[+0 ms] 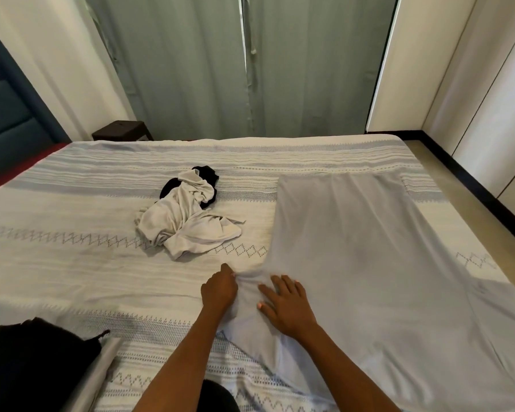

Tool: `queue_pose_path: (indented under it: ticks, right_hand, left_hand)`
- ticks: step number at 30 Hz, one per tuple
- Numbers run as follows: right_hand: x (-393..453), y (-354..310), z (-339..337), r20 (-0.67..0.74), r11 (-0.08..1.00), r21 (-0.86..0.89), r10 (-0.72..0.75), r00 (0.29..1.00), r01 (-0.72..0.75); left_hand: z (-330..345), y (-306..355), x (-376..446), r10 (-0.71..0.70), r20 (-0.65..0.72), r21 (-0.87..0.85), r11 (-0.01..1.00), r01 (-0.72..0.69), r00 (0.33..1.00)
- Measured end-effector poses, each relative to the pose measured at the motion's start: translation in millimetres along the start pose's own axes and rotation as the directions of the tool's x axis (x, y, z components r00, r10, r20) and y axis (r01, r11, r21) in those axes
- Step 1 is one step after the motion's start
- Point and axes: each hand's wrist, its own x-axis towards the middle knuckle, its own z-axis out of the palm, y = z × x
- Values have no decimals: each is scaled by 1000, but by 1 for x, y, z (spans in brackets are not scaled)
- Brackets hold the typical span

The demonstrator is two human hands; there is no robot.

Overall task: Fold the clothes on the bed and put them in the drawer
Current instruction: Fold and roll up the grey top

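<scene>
Watching through the head camera, I log this:

Grey garment: a large pale grey garment (354,248) lies spread flat on the bed (72,278), filling the right half of the frame.
Long axis: it runs from the lower right of the frame up toward the upper centre-right, with a straight edge at the far end.
Left hand: my left hand (219,288) is curled closed, fingers pinching a bunched fold at the garment's left edge, low centre of the frame.
Right hand: my right hand (286,304) lies flat and fully spread on the cloth just beside the left, pressing down, holding nothing.
Other clothes: a crumpled white garment (185,221) sits on a black garment (208,173) at centre frame, well apart from the grey one.
Dark pile: black cloth (39,361) rests at the lower left corner.
Writing: I can read no labels or brands on any piece.
Background: green curtains (220,63) hang beyond the bed.
</scene>
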Motion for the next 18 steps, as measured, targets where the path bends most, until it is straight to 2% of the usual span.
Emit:
queue_pose_path:
  ticks: [3, 5, 7, 9, 11, 14, 18]
  right_hand:
    - [14, 18, -9, -111, 992, 109, -53, 992, 65]
    - [26, 36, -19, -184, 989, 137, -25, 983, 51]
    - [43, 58, -30, -220, 990, 140, 14, 975, 18]
    - [63, 84, -41, -190, 992, 129, 39, 981, -14]
    - [89, 110, -50, -112, 995, 97, 44, 993, -33]
    - [132, 144, -67, 5, 998, 53, 38, 999, -39]
    - [200, 175, -81, 81, 1000, -5, 20, 997, -20]
  left_hand:
    - [5, 15, -4, -40, -131, 145, 988, 59, 991]
    - [4, 28, 2, 7, -140, 129, 992, 12, 990]
    - [5, 47, 13, 113, -114, 114, 988, -100, 987]
    - [6, 74, 27, 200, -102, 82, 978, -192, 974]
    - [10, 97, 49, 222, -110, 13, 975, -222, 969]
    - [13, 125, 85, 200, -59, -120, 971, -206, 978]
    - [26, 144, 139, 185, -4, -175, 967, -183, 983]
